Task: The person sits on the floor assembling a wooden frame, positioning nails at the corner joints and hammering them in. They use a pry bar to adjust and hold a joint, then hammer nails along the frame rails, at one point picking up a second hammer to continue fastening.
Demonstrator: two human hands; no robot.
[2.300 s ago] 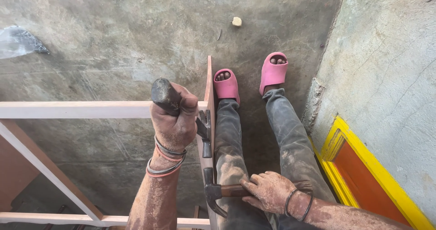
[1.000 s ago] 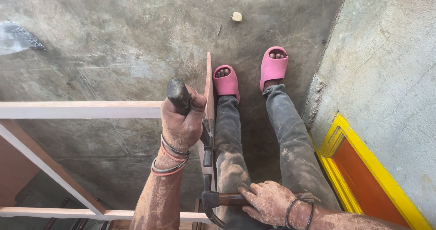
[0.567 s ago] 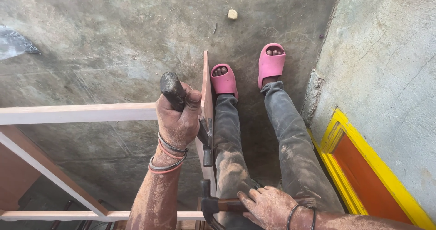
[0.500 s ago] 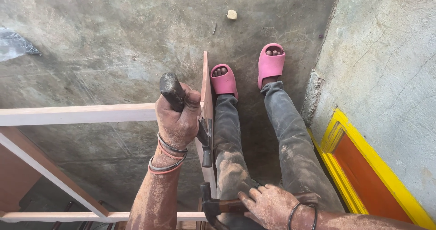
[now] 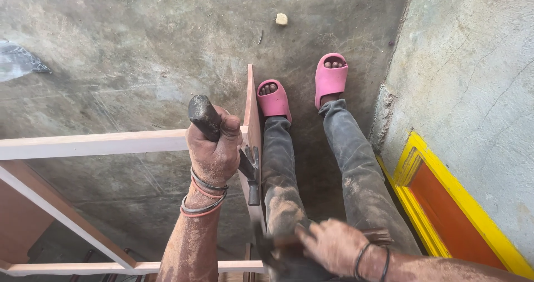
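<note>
My left hand [image 5: 214,148] is shut on the dark handle of a chisel-like tool [image 5: 203,115]. Its metal end [image 5: 251,175] rests against the edge of an upright wooden panel [image 5: 253,112]. My right hand [image 5: 334,246], low in the view and blurred by motion, grips a hammer [image 5: 272,251] with a wooden handle. The hammer's head sits close to the lower part of the panel edge, below the tool. Both wrists carry bands. My legs in dusty grey trousers stand just right of the panel, with pink sandals [image 5: 330,79] on my feet.
A pale wooden frame rail [image 5: 94,144] runs left from the panel, with a diagonal brace [image 5: 61,218] below it. The floor is rough concrete [image 5: 139,48] with a small stone [image 5: 281,19] and a plastic bag [image 5: 19,62]. At right are a plastered wall [image 5: 473,93] and a yellow-and-orange frame [image 5: 445,204].
My right hand with the hammer has dropped a little and is now blurred by movement. My left hand keeps the tool in place on the panel edge.
</note>
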